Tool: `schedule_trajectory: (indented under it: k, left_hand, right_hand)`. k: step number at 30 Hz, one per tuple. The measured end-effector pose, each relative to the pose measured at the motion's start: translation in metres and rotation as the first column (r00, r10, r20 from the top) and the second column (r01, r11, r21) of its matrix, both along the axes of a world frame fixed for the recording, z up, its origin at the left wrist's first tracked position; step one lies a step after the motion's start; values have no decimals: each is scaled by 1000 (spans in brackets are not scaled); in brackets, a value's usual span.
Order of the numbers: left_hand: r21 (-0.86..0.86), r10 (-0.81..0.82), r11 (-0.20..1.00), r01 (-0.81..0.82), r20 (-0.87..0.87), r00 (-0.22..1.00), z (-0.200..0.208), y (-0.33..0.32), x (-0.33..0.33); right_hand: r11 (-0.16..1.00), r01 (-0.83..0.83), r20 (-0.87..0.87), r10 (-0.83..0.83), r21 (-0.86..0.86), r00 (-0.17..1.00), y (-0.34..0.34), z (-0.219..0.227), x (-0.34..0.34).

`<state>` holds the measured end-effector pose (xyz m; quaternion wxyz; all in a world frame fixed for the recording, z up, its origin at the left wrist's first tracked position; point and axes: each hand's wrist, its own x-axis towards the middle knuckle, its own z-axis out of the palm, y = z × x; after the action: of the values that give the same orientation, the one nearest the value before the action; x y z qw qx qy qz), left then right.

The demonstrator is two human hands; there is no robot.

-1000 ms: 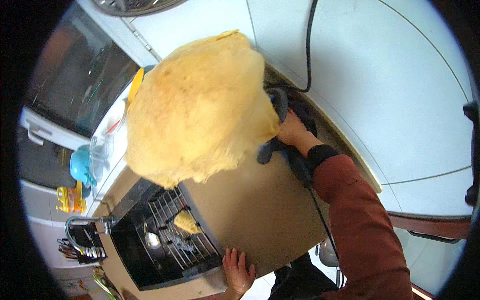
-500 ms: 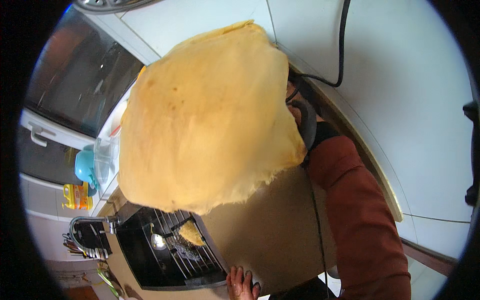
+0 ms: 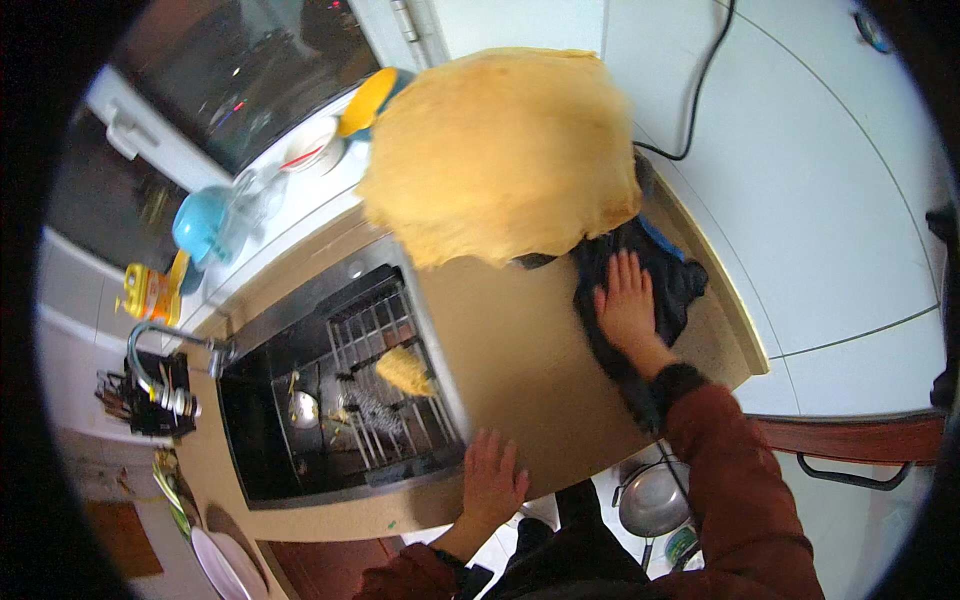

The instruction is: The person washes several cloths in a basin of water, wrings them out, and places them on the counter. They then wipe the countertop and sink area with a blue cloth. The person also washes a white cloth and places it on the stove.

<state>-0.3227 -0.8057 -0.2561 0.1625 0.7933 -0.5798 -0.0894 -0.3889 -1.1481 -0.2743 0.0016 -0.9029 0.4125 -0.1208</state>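
Note:
My right hand lies flat, fingers stretched out, on a bunched dark cloth at the right of the brown counter. My left hand rests with spread fingers on the counter's front edge, beside the sink, holding nothing. Beyond them stands a large, pale yellow sheet-like piece with a ragged lower edge. What it is and what lies behind it I cannot make out. The dark cloth partly meets its lower right corner.
Left of the counter top is a black sink with a rack, a yellow sponge and a metal scourer. A faucet, blue container and yellow bottle stand farther left. Below right is a pan; a black cord hangs at the wall.
My right hand has come from behind the yellow piece down onto the dark cloth. The view has shifted; the yellow piece looks smaller and higher, and more of my left hand and the sink shows.

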Motion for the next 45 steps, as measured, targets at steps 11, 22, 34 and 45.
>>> schedule_trajectory:
  k: [11, 22, 34, 45]
  left_hand:
    - [-36, 26, 999, -28, -41, 999, 1, 7, 7]
    - [-59, 94, 992, -109, -219, 971, 2, 5, 15]
    - [-45, 101, 991, -129, -398, 912, 11, 10, 23]
    - [247, 792, 546, -800, -464, 397, -41, 63, 276]
  right_hand:
    - [768, -622, 13, 628, 155, 778, 120, 9, 159]
    - [813, -566, 98, 557, 137, 824, 52, -7, 376]
    - [917, -377, 59, 373, 129, 926, 65, -10, 372]
    - [929, -353, -207, 370, 112, 906, 63, -2, 376]
